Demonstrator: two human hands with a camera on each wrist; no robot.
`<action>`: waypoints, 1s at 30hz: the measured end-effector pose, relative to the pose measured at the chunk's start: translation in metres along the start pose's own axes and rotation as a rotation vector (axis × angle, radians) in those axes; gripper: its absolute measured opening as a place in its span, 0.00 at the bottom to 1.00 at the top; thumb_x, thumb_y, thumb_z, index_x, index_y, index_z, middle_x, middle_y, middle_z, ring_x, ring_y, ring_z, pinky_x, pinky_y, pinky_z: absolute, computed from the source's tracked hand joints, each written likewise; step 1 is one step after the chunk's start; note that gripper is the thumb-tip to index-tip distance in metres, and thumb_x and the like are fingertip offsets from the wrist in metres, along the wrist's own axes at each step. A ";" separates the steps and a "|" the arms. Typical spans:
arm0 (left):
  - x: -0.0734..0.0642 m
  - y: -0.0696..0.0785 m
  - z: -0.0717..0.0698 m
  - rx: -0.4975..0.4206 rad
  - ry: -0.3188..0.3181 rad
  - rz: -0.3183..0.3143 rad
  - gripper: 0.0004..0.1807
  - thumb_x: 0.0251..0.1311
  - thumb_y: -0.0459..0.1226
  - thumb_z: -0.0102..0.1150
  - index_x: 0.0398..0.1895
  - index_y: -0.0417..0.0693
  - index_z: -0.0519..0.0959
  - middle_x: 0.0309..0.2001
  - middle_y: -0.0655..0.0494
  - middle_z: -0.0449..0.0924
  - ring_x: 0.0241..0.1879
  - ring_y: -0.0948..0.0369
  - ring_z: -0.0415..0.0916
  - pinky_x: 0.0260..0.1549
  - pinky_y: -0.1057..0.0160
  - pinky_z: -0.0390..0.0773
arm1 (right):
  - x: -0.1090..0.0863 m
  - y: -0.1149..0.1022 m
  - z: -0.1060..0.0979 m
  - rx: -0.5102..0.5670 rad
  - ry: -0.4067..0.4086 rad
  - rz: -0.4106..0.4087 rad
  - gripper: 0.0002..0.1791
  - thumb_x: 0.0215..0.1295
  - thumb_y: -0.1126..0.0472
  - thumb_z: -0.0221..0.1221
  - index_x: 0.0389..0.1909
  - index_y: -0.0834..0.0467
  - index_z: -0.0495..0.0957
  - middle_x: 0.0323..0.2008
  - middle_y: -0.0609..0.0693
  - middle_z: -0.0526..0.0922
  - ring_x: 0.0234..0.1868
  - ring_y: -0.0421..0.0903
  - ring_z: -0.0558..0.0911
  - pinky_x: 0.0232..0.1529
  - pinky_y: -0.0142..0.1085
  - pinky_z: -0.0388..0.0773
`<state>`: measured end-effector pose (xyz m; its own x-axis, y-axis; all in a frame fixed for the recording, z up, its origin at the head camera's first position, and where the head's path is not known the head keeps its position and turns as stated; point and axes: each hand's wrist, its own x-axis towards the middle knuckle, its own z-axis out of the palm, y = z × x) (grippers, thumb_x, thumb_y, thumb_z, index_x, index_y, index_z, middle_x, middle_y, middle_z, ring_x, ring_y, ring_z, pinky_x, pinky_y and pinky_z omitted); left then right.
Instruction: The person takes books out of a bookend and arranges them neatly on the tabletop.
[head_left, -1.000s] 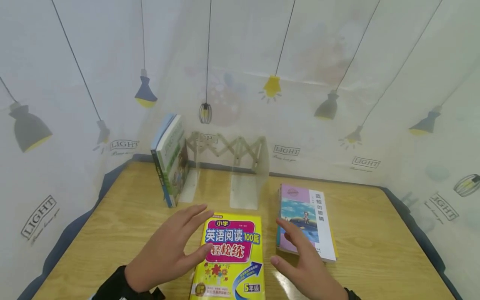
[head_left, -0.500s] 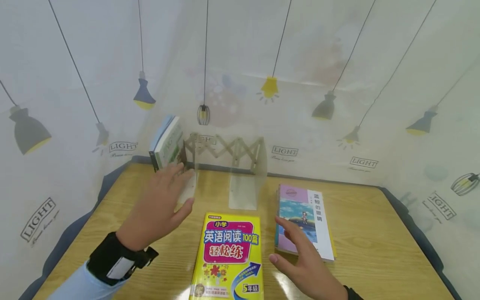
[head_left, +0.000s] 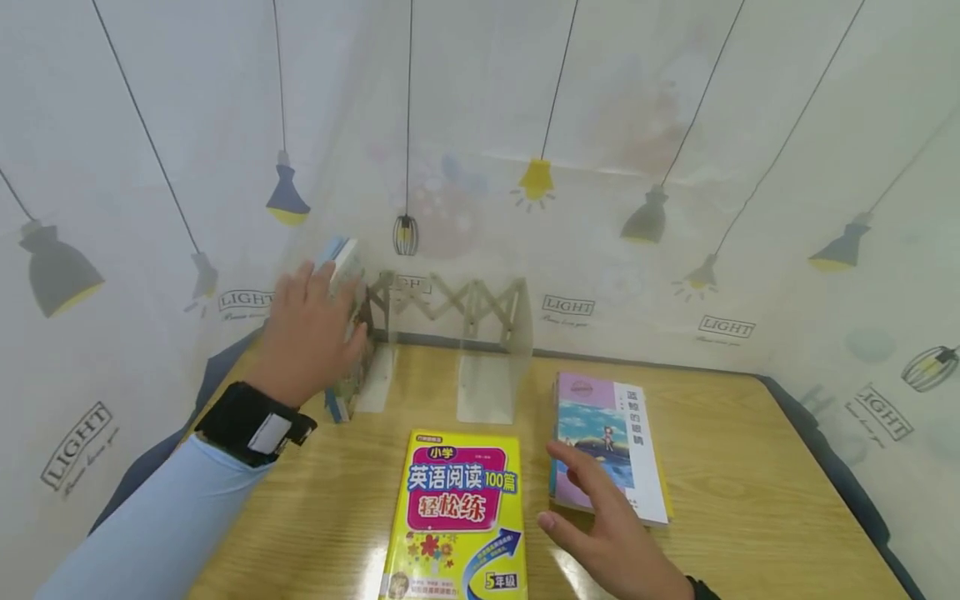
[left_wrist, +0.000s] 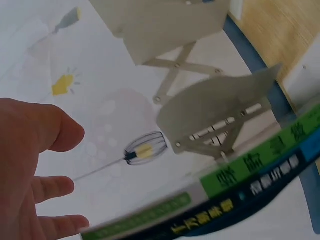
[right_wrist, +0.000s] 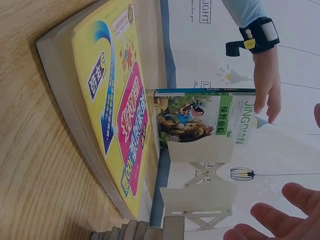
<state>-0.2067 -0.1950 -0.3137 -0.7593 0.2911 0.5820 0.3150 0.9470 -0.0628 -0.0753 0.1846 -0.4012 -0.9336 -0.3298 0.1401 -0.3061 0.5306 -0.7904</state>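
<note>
My left hand (head_left: 307, 333) reaches to the upright books (right_wrist: 192, 117) at the back left, its fingers right at their top edge and loosely spread. In the left wrist view the green and dark blue spines (left_wrist: 250, 175) run below the thumb and fingertips. Beside these books stands a pale expandable bookend (head_left: 487, 383) with crisscross bars. A thick yellow workbook (head_left: 457, 500) lies flat at the front middle. My right hand (head_left: 618, 537), fingers relaxed and holding nothing, hovers at the near left corner of a stack topped by a purple and white book (head_left: 600, 425).
The wooden table (head_left: 750, 483) has a dark blue edge at the back and sides. Behind it hangs a white curtain (head_left: 600, 100) printed with lamps. Several book spines or page blocks (right_wrist: 135, 231) show at the bottom of the right wrist view.
My left hand has moved from beside the yellow workbook, up and left, to the top of the upright books. The right hand has stayed almost still.
</note>
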 end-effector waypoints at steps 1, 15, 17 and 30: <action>0.002 -0.002 0.002 0.005 -0.013 -0.025 0.31 0.60 0.42 0.61 0.64 0.35 0.71 0.62 0.26 0.68 0.65 0.31 0.62 0.64 0.32 0.61 | 0.000 0.001 0.000 0.001 0.001 -0.004 0.37 0.69 0.48 0.62 0.75 0.35 0.57 0.75 0.49 0.62 0.69 0.61 0.70 0.64 0.62 0.69; 0.003 -0.011 0.019 0.149 -0.132 -0.183 0.43 0.64 0.50 0.57 0.71 0.25 0.59 0.73 0.27 0.55 0.75 0.34 0.47 0.73 0.33 0.42 | -0.003 0.003 0.002 0.016 0.000 0.006 0.35 0.68 0.50 0.64 0.72 0.36 0.61 0.72 0.48 0.66 0.68 0.61 0.71 0.65 0.58 0.70; 0.002 -0.007 0.019 0.157 -0.124 -0.178 0.43 0.64 0.50 0.57 0.70 0.24 0.61 0.73 0.27 0.57 0.75 0.35 0.48 0.72 0.33 0.44 | -0.003 0.003 0.003 0.022 -0.006 0.019 0.35 0.68 0.49 0.64 0.72 0.36 0.61 0.72 0.48 0.66 0.68 0.61 0.71 0.65 0.59 0.69; -0.027 0.012 0.014 0.135 0.084 -0.111 0.42 0.54 0.42 0.70 0.65 0.23 0.66 0.64 0.25 0.68 0.68 0.34 0.63 0.67 0.35 0.62 | -0.004 0.006 0.006 -0.013 0.031 -0.062 0.35 0.67 0.52 0.64 0.72 0.37 0.62 0.71 0.49 0.68 0.68 0.59 0.71 0.64 0.52 0.73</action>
<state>-0.1905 -0.1898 -0.3419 -0.7334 0.1764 0.6565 0.1478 0.9840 -0.0994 -0.0722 0.1845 -0.4096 -0.9182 -0.3381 0.2066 -0.3653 0.5204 -0.7718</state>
